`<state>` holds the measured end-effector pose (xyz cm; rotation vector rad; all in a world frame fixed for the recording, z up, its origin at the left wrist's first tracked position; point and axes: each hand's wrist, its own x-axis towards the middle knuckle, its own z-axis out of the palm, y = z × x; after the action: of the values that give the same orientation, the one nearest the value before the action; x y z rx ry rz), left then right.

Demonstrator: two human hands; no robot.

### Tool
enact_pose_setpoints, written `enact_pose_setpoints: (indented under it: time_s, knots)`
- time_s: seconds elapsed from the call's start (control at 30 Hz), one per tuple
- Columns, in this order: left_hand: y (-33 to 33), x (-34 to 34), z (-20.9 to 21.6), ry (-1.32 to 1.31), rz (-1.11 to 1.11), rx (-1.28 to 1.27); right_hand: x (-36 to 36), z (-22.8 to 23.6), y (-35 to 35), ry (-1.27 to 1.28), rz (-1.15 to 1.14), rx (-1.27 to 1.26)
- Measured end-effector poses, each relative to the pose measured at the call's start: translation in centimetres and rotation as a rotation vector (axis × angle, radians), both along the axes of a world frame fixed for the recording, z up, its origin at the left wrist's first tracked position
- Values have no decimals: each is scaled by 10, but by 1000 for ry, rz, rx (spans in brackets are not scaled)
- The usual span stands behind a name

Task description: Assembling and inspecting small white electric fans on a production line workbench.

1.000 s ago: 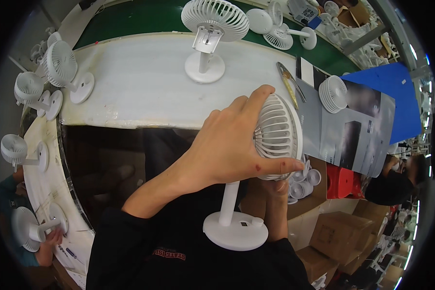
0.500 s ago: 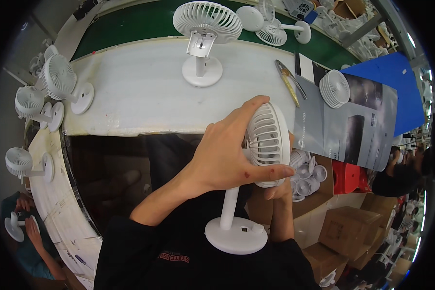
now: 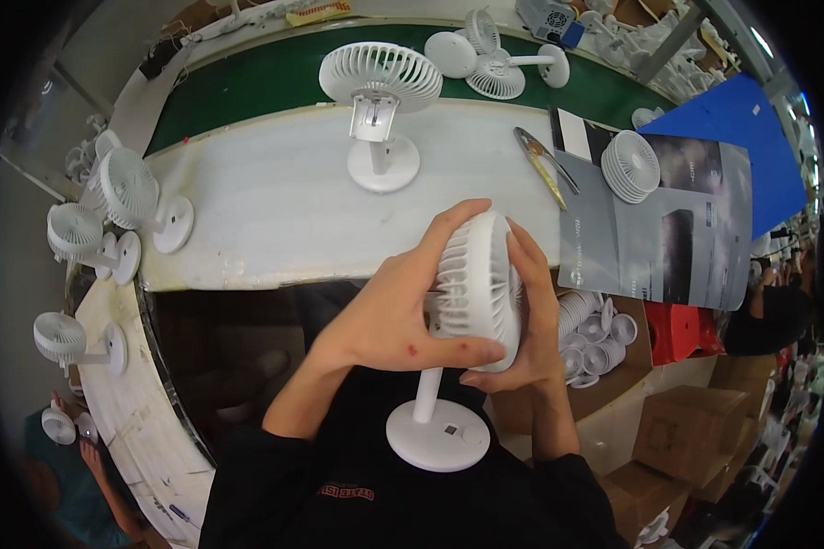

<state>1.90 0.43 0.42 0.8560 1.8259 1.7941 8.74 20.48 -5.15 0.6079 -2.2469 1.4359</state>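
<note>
The white worktable [image 3: 247, 201] curved across the view, a gray printed sheet [image 3: 641, 247] at its right. Near the person's chest was the held fan [image 3: 471, 284], its head clasped between the left hand [image 3: 389, 316], spread around the cage, and the right hand [image 3: 540, 339], curved against the opposite side. Pliers [image 3: 546, 174] lay by the sheet.

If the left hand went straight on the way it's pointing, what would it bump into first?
The left hand would meet the white fan head first, since it is holding that. Beyond it, the right hand looks next, though depth is hard to judge.
</note>
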Motion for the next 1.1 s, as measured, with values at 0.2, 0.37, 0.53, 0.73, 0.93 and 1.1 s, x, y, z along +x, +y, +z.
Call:
enact_pose_setpoints:
  time_s: [0.2,0.37,0.53,0.73,0.93,1.1]
  knots:
    - [1,-6,-7,-509,5,352,15,19,-12,65,-210,462]
    - [5,10,-60,-421,37,384,17,-38,-8,-215,-146,-327]
    - [18,37,-128,-172,15,234,24,-129,-1,-500,-316,-584]
    - [13,62,-162,-194,-150,134,80,-155,-8,-516,-478,-408]
    - [25,49,-164,-471,-238,128,81,-121,-2,-730,-547,-311]
    - [15,28,-177,-776,-260,306,49,-109,-15,-861,-548,-127]
